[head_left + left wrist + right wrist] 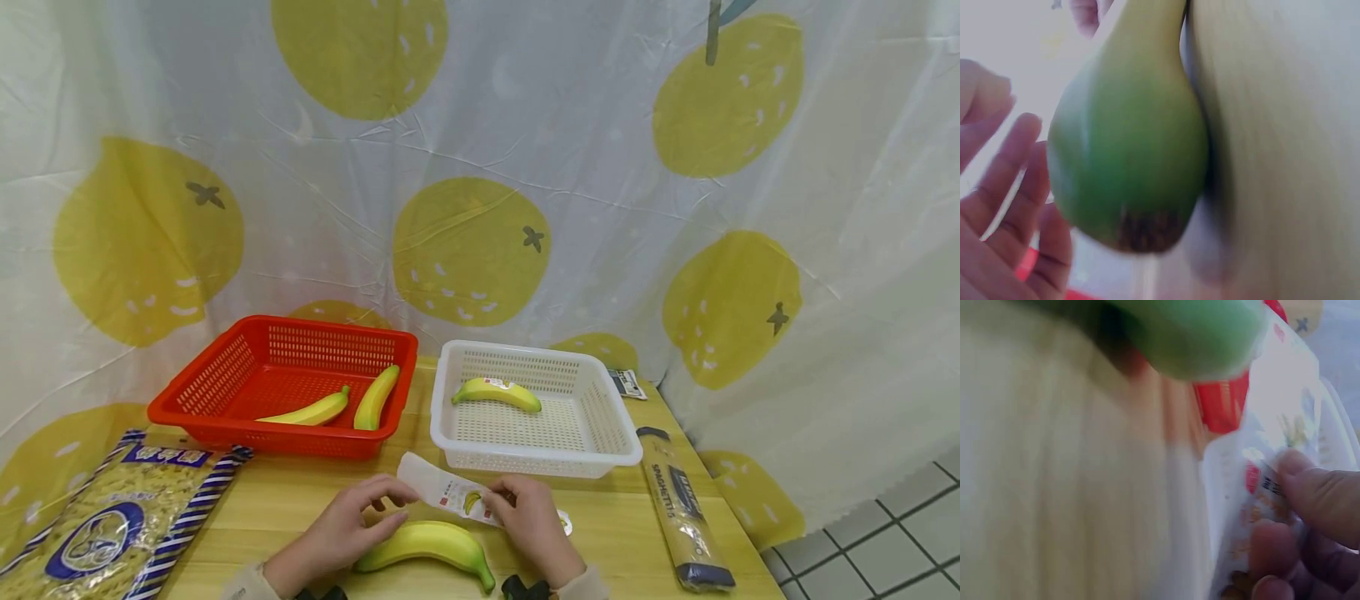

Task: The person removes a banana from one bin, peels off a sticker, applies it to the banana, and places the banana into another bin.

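Note:
A white strip of banana-label stickers (450,493) hangs over the table, with printed labels towards its right end. My right hand (528,521) pinches that right end between thumb and fingers; the right wrist view also shows the strip (1282,381) in the grip. My left hand (358,523) is at the strip's other end, fingers loosely bent and parted from the thumb, holding nothing that I can see. Below the strip a yellow banana (431,543) with a green end lies on the table, close to my left thumb. The banana (1125,137) fills much of the left wrist view.
A red basket (281,435) with two bananas stands behind on the left. Right of it, a white basket (525,462) holds one labelled banana (497,394). A pasta bag (127,517) lies at left, a spaghetti pack (682,508) at right. A round sticker piece (565,522) shows beside my right hand.

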